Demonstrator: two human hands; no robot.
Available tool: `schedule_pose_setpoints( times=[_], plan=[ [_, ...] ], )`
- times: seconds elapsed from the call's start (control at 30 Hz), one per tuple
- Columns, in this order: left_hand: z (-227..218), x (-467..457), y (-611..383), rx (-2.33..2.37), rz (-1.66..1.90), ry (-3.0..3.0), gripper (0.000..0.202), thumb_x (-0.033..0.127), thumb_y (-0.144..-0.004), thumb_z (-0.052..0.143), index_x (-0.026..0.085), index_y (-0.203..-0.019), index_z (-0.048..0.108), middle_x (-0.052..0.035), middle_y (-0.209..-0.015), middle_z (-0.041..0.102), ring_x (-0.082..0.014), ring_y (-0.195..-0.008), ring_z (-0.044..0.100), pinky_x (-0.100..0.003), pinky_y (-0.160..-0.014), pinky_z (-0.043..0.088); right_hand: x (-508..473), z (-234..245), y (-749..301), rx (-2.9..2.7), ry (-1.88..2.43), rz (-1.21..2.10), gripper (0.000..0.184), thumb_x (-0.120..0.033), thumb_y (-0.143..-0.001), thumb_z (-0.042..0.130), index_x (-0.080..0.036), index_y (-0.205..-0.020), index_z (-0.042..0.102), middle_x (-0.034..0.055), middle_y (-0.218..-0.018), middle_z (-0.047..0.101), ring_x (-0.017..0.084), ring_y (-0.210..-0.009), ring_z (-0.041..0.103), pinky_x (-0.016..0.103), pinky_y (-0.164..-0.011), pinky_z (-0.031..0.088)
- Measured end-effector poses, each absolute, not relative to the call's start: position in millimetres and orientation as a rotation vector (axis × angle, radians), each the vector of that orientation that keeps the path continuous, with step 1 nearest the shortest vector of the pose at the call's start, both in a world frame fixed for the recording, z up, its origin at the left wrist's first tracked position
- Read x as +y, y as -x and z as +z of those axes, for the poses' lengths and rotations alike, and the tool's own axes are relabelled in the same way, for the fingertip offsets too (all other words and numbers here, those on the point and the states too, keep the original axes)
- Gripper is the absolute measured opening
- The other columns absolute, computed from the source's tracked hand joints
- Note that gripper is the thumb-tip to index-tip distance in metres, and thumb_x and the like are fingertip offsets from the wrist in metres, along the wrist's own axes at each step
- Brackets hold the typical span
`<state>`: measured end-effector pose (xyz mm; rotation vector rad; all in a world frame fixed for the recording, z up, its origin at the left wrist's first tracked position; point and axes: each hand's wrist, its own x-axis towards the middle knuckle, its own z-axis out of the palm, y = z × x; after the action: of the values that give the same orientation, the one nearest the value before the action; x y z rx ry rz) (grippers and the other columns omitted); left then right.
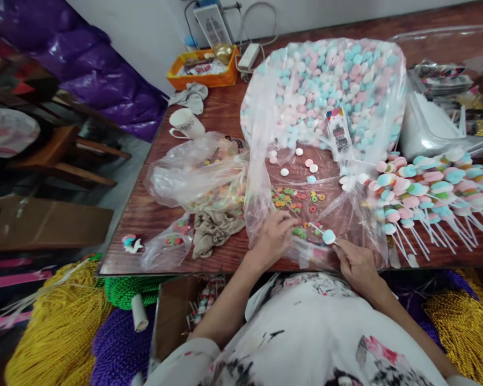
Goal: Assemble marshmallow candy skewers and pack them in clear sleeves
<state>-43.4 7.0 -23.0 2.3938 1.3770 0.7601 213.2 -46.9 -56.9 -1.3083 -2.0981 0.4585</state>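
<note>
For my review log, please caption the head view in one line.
Right hand holds a white stick bearing a blue-and-white disc; left hand beside small coloured rings.

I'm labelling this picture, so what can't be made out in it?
All in the head view:
Left hand: whether it pinches anything; the hand itself hides that.
Right hand: exactly how it grips the blue-topped stick; the hand covers the contact.
Printed card: its wording, too small and blurred.
Clear container: its far right part, cut off by the picture's edge.
</note>
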Motion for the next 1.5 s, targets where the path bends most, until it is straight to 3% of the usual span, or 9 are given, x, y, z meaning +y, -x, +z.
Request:
schedule_pose_setpoints(
  times=[0.13,0.23,0.4,0.53,0.63,0.8,1.07,1.37,1.5],
  plan=[
    [-28,2,37,1.260,0.881,-2.445,0.030,0.007,-0.085,0.051,0.020,-0.109,0.063,-0.0098,-0.118,0.060,-0.0202,-0.112,0.056,-0.040,-0.098,0.047,-47,-59,-212,-2.122,1.294,0.396,0.021,-0.019,-0.094,0.048,-0.014,-0.107,0.063,0.0091,-0.096,0.075,0.020,-0.081,0.073,0.030,-0.069,0.057],
    [-27,10,46,1.550,0.720,-2.456,0.029,0.011,-0.087,0.051,0.018,-0.114,0.061,-0.0125,-0.124,0.058,-0.0238,-0.117,0.054,-0.042,-0.100,0.046,-48,-61,-213,-2.121,1.286,0.415,0.021,-0.019,-0.094,0.048,-0.014,-0.109,0.063,0.0097,-0.099,0.075,0.021,-0.085,0.073,0.031,-0.072,0.058],
    [-15,21,69,1.994,0.234,-2.358,0.022,0.023,-0.089,0.052,0.013,-0.104,0.065,-0.0163,-0.118,0.061,-0.0290,-0.109,0.057,-0.045,-0.097,0.047,-50,-64,-216,-2.118,1.290,0.487,0.023,-0.018,-0.094,0.049,-0.015,-0.112,0.062,0.0093,-0.103,0.074,0.021,-0.088,0.073,0.031,-0.076,0.058],
    [-8,23,70,2.024,0.173,-2.311,0.024,0.026,-0.091,0.051,0.015,-0.108,0.063,-0.0132,-0.113,0.064,-0.0270,-0.107,0.059,-0.041,-0.096,0.047,-51,-67,-216,-2.108,1.302,0.503,0.023,-0.017,-0.093,0.048,-0.015,-0.112,0.062,0.0097,-0.101,0.074,0.021,-0.088,0.073,0.032,-0.078,0.058],
    [-3,31,67,2.038,0.175,-2.261,0.027,0.029,-0.092,0.049,0.016,-0.113,0.059,-0.0119,-0.109,0.065,-0.0260,-0.105,0.060,-0.039,-0.092,0.047,-51,-68,-217,-2.115,1.291,0.502,0.023,-0.018,-0.093,0.049,-0.016,-0.113,0.062,0.0095,-0.104,0.074,0.021,-0.090,0.072,0.033,-0.080,0.058],
    [3,57,61,2.036,0.216,-2.257,0.035,0.028,-0.090,0.053,0.014,-0.122,0.053,-0.0139,-0.121,0.059,-0.0261,-0.112,0.056,-0.037,-0.095,0.045,-51,-69,-217,-2.129,1.283,0.486,0.023,-0.019,-0.094,0.049,-0.016,-0.113,0.061,0.0092,-0.105,0.074,0.021,-0.088,0.073,0.032,-0.078,0.058],
    [-16,76,61,1.815,0.329,-2.242,0.032,0.022,-0.084,0.058,0.016,-0.115,0.061,-0.0097,-0.102,0.063,-0.0234,-0.098,0.059,-0.038,-0.090,0.048,-49,-65,-215,-2.111,1.276,0.499,0.022,-0.019,-0.094,0.049,-0.016,-0.112,0.062,0.0099,-0.103,0.074,0.021,-0.088,0.073,0.032,-0.077,0.059],
    [-9,25,15,1.293,0.492,-2.460,0.025,0.010,-0.086,0.052,0.018,-0.106,0.064,-0.0097,-0.102,0.065,-0.0219,-0.101,0.058,-0.039,-0.091,0.049,-50,-65,-216,-2.122,1.224,0.447,0.023,-0.017,-0.093,0.049,-0.015,-0.113,0.062,0.0107,-0.100,0.074,0.020,-0.085,0.073,0.032,-0.077,0.060],
    [-8,17,20,1.274,0.686,-2.428,0.022,0.012,-0.089,0.050,0.018,-0.103,0.066,-0.0087,-0.104,0.066,-0.0187,-0.099,0.060,-0.035,-0.089,0.050,-52,-66,-218,-2.118,1.204,0.445,0.024,-0.016,-0.093,0.049,-0.015,-0.114,0.060,0.0106,-0.101,0.074,0.020,-0.086,0.073,0.032,-0.077,0.060]
  ],
)
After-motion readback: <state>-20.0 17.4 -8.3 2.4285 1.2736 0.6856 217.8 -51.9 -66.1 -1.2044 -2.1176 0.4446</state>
